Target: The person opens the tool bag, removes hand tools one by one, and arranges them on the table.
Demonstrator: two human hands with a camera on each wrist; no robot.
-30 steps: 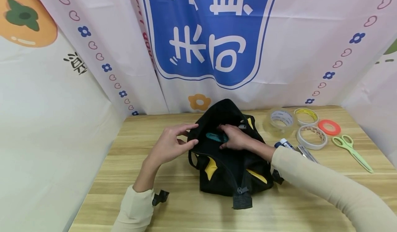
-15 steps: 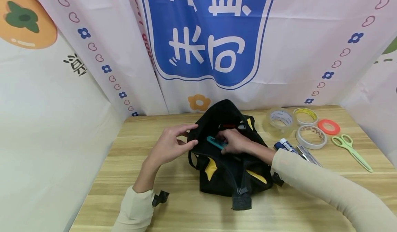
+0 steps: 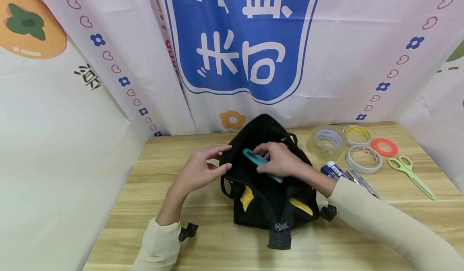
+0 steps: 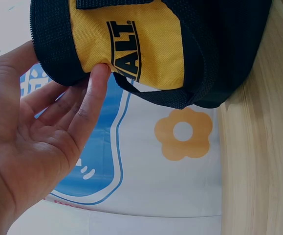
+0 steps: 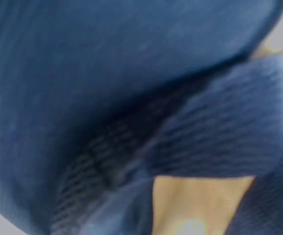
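Observation:
A black tool bag point(image 3: 255, 216) with yellow patches stands unzipped on the table, its mouth upward. My left hand point(image 3: 199, 168) pinches the left edge of the opening between thumb and fingers. Close up in the left wrist view, one fingertip of that hand point(image 4: 48, 122) presses the yellow lettered panel point(image 4: 161, 46) beside the zipped rim. Inside the mouth, my right hand point(image 3: 279, 160) grips a teal utility knife point(image 3: 252, 156), which lies slantwise under the fingers. Dark, blurred bag fabric and a strap point(image 5: 219, 127) fill the right wrist view, so the hand is hidden there.
Right of the bag lie a clear tape roll point(image 3: 313, 145), a yellow-cored roll point(image 3: 367, 135), a white roll point(image 3: 352, 163) and an orange-red ring point(image 3: 378, 147). Green scissors point(image 3: 417, 179), a blue-and-white stick point(image 3: 337, 169) and a slim silver tool point(image 3: 363, 183) are nearby.
My right hand has closed on the teal utility knife and raised it slightly from the bag's inside, showing more of its length. The left hand keeps its hold on the rim.

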